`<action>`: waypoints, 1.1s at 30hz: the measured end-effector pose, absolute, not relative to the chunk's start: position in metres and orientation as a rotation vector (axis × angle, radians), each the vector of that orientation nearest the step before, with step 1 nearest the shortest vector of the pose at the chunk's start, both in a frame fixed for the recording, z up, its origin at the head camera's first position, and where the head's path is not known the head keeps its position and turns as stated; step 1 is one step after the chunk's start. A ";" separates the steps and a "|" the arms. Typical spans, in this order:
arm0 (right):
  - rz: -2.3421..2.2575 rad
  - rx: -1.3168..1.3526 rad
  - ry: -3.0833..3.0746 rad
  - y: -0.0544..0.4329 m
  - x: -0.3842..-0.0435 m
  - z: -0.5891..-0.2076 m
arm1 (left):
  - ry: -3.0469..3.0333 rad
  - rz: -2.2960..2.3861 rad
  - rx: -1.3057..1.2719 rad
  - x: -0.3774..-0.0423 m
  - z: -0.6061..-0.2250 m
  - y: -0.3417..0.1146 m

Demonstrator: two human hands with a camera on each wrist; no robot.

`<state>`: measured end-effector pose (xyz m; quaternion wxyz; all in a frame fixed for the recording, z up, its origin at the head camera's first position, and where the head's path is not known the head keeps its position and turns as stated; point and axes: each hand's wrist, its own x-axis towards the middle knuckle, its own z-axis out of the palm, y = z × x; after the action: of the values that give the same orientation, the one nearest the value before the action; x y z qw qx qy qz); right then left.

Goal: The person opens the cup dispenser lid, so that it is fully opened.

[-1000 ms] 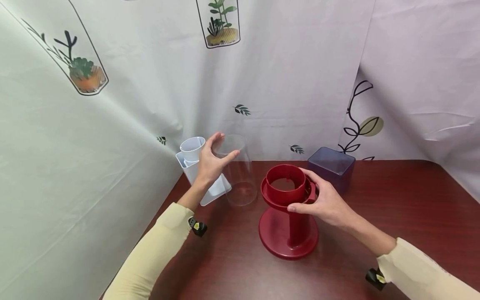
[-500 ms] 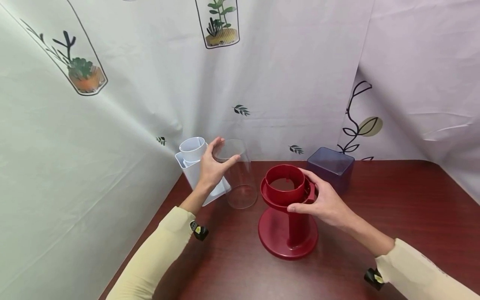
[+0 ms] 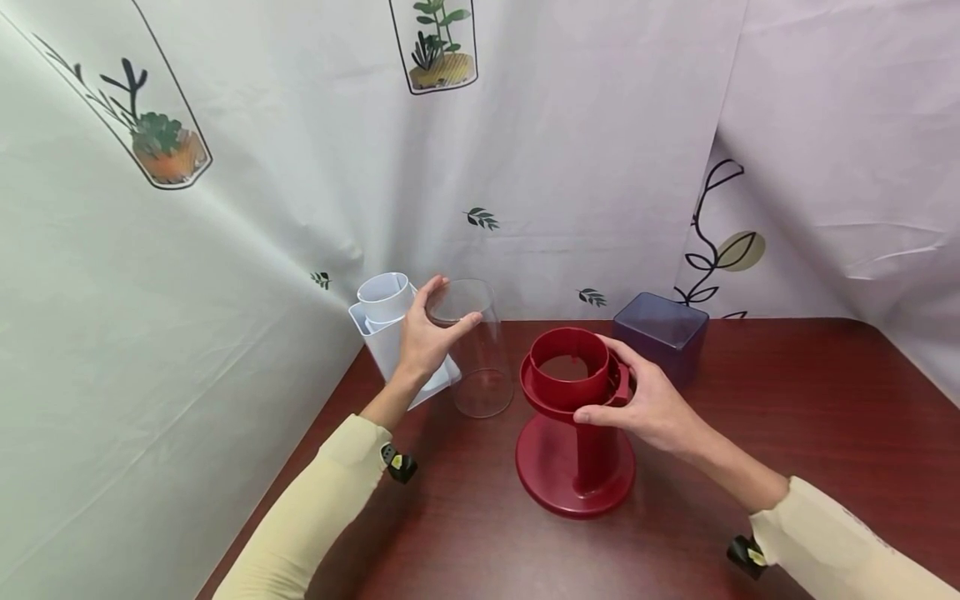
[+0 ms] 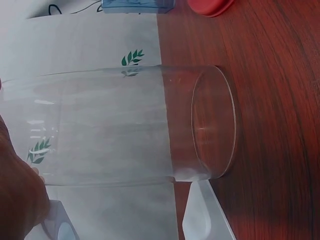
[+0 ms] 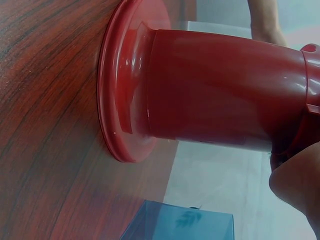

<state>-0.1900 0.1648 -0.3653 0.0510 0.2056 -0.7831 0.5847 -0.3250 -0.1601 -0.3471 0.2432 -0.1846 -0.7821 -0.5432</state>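
My left hand [image 3: 424, 340] grips a clear plastic cylinder [image 3: 480, 354] near its top, thumb on the near side and fingers round the back. The cylinder is upright, its lower rim close over the table in the left wrist view. To its right stands a red dispenser stand [image 3: 573, 492] with a round base, a column and a ring-shaped top. My right hand [image 3: 654, 407] holds that top from the right, the thumb at the front of the ring. In the right wrist view the red column [image 5: 215, 90] rises from the base, which sits on the table.
A white holder [image 3: 384, 321] with a round cup on top stands behind my left hand. A translucent blue box [image 3: 663, 329] is at the back right, behind the right hand. White patterned cloth [image 3: 570, 167] hangs along the back and left of the dark red table [image 3: 810, 417].
The clear cylinder and my left hand came down and slightly toward me in the first half second, then stayed nearly still. My right hand keeps its hold on the red stand.
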 end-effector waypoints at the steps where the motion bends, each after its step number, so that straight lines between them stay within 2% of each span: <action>1: 1.779 0.624 -2.385 0.165 -0.190 -0.365 | -2.136 -1.485 -0.504 -0.325 -0.347 -0.160; 33: 1.720 0.688 -2.403 0.168 -0.194 -0.364 | -2.203 -1.361 -0.484 -0.320 -0.355 -0.158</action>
<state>-0.1942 0.1678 -0.3642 0.0537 0.2264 -0.7908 0.5662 -0.3199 -0.1581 -0.3546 0.2511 -0.1779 -0.8095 -0.5001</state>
